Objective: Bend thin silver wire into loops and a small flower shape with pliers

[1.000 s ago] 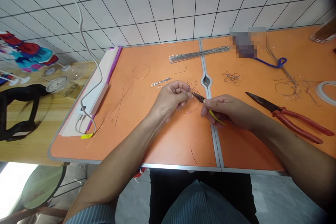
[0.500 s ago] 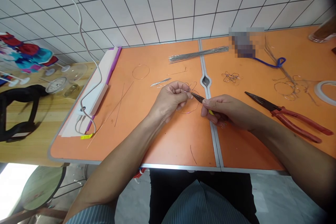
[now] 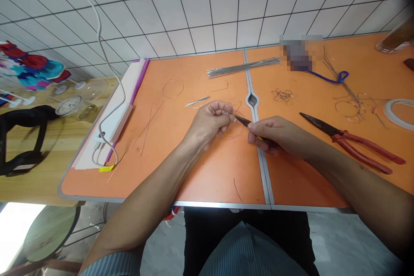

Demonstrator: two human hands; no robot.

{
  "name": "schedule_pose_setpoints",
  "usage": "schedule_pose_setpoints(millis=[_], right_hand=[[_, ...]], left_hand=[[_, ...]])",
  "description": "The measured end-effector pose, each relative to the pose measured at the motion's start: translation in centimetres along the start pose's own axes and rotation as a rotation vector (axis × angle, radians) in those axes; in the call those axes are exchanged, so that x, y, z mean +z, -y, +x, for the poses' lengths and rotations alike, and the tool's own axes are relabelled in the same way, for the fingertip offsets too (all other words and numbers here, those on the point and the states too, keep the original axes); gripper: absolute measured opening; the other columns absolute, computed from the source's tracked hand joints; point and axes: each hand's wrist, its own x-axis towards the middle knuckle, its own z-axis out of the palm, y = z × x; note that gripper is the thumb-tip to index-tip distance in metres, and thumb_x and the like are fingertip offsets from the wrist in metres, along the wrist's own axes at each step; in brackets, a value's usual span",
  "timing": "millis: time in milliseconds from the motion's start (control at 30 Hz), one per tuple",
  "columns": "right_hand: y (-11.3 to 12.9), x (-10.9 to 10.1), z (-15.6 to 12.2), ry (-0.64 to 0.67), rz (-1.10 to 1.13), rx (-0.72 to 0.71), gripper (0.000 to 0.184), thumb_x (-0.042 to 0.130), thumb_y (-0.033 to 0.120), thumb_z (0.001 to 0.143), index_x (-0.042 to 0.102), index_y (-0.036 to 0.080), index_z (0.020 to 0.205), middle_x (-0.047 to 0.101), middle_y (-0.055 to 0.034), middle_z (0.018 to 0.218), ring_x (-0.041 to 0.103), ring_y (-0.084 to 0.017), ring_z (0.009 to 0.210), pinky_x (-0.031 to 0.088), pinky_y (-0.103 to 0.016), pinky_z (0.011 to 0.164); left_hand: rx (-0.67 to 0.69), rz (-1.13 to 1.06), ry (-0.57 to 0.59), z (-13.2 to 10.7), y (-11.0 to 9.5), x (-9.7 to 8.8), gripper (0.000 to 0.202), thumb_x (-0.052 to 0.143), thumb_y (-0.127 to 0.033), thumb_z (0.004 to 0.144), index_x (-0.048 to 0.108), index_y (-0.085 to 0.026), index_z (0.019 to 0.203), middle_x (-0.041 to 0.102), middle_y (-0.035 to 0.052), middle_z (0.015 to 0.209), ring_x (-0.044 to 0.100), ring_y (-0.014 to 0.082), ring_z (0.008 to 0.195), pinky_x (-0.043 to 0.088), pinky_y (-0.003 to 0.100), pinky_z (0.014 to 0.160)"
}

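Observation:
Thin, bent wire point(image 3: 238, 105) loops out around the fingertips of my left hand point(image 3: 211, 121), which pinches it above the orange table. In my right hand point(image 3: 274, 136) are small pliers point(image 3: 242, 120) with dark, pointed jaws; a bit of yellow handle shows under the fingers. The tips of the jaws meet the wire at my left thumb, and my fingers partly hide that spot. A wider curve of the wire hangs below, between the hands. Larger pliers with red handles point(image 3: 352, 142) lie to the right of my right hand.
On the orange table point(image 3: 200, 181) lie a bundle of straight wires point(image 3: 242, 68), a wire ring point(image 3: 173, 89), a tangled wire piece point(image 3: 283, 95) and a white tape roll point(image 3: 390, 114). A white power strip point(image 3: 118, 125) with a cable stands left. A metal seam point(image 3: 263, 172) crosses the table.
Both hands keep almost the same pose, with the plier tips still at the wire. The view has shifted slightly, so things on the right appear a little further left.

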Motion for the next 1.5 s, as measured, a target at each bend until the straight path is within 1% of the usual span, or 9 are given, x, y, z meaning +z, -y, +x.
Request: schedule_pose_setpoints(millis=[300, 467, 700, 867, 1167, 1233, 1367, 1500], right_hand=[[-0.5, 0.11, 0.11, -0.045, -0.1, -0.045, 0.049, 0.062, 0.065, 0.103, 0.072, 0.02, 0.084, 0.055, 0.0019, 0.059, 0.044, -0.01, 0.045, 0.03, -0.028, 0.046], [-0.12, 0.49, -0.04, -0.09, -0.155, -0.056, 0.05, 0.063, 0.063, 0.103, 0.07, 0.021, 0.078, 0.054, 0.0014, 0.058, 0.043, -0.011, 0.046, 0.029, -0.029, 0.046], [0.25, 0.63, -0.14, -0.132, -0.294, -0.075, 0.049, 0.059, 0.06, 0.104, 0.069, 0.02, 0.077, 0.056, 0.0011, 0.06, 0.046, -0.011, 0.049, 0.031, -0.03, 0.05], [0.15, 0.59, -0.08, -0.154, -0.373, -0.051, 0.048, 0.057, 0.058, 0.105, 0.068, 0.02, 0.079, 0.056, 0.0017, 0.061, 0.044, -0.012, 0.052, 0.029, -0.031, 0.052], [-0.15, 0.7, 0.06, -0.203, -0.497, -0.064, 0.045, 0.054, 0.053, 0.106, 0.069, 0.02, 0.079, 0.055, 0.0019, 0.064, 0.044, -0.013, 0.057, 0.029, -0.033, 0.056], [-0.24, 0.73, 0.07, -0.211, -0.505, -0.068, 0.044, 0.055, 0.052, 0.106, 0.069, 0.02, 0.079, 0.054, 0.002, 0.065, 0.043, -0.013, 0.058, 0.028, -0.033, 0.056], [-0.46, 0.78, 0.06, -0.231, -0.513, -0.091, 0.046, 0.055, 0.056, 0.106, 0.067, 0.021, 0.078, 0.043, 0.0033, 0.063, 0.037, -0.013, 0.057, 0.027, -0.033, 0.056], [-0.43, 0.94, 0.04, -0.245, -0.526, -0.098, 0.049, 0.053, 0.058, 0.106, 0.066, 0.022, 0.076, 0.042, 0.003, 0.062, 0.037, -0.014, 0.056, 0.027, -0.034, 0.056]], left_hand=[[-0.02, 0.006, -0.017, -0.03, 0.22, 0.1, 0.024, 0.08, -0.009, 0.063, 0.065, -0.018, 0.08, 0.059, -0.0048, 0.061, 0.046, 0.0056, 0.045, 0.023, 0.02, 0.041], [-0.019, -0.002, -0.016, 0.14, 0.47, 0.04, 0.023, 0.079, -0.009, 0.063, 0.066, -0.018, 0.08, 0.06, -0.0043, 0.061, 0.046, 0.006, 0.045, 0.023, 0.021, 0.04], [-0.025, -0.003, -0.016, 0.08, 0.47, -0.04, 0.023, 0.077, -0.009, 0.062, 0.067, -0.018, 0.08, 0.061, -0.0042, 0.061, 0.047, 0.0063, 0.045, 0.023, 0.02, 0.039], [-0.025, -0.007, -0.002, 0.1, 0.49, 0.0, 0.023, 0.078, -0.009, 0.063, 0.067, -0.017, 0.081, 0.062, -0.004, 0.062, 0.046, 0.0059, 0.045, 0.024, 0.02, 0.039], [-0.045, -0.016, 0.002, 0.27, 0.79, -0.13, 0.024, 0.078, -0.008, 0.062, 0.066, -0.017, 0.081, 0.063, -0.0032, 0.06, 0.046, 0.006, 0.045, 0.022, 0.02, 0.039], [-0.048, -0.014, -0.002, 0.28, 0.82, -0.14, 0.024, 0.078, -0.008, 0.062, 0.067, -0.017, 0.081, 0.062, -0.0032, 0.06, 0.046, 0.0061, 0.045, 0.022, 0.02, 0.039], [-0.05, -0.02, -0.007, 0.28, 0.86, -0.16, 0.025, 0.079, -0.009, 0.061, 0.067, -0.018, 0.081, 0.062, -0.0032, 0.059, 0.046, 0.0063, 0.045, 0.021, 0.02, 0.039], [-0.057, -0.038, -0.004, 0.29, 0.82, -0.2, 0.026, 0.081, -0.008, 0.061, 0.067, -0.017, 0.081, 0.062, -0.0031, 0.06, 0.046, 0.0057, 0.044, 0.02, 0.021, 0.039]])
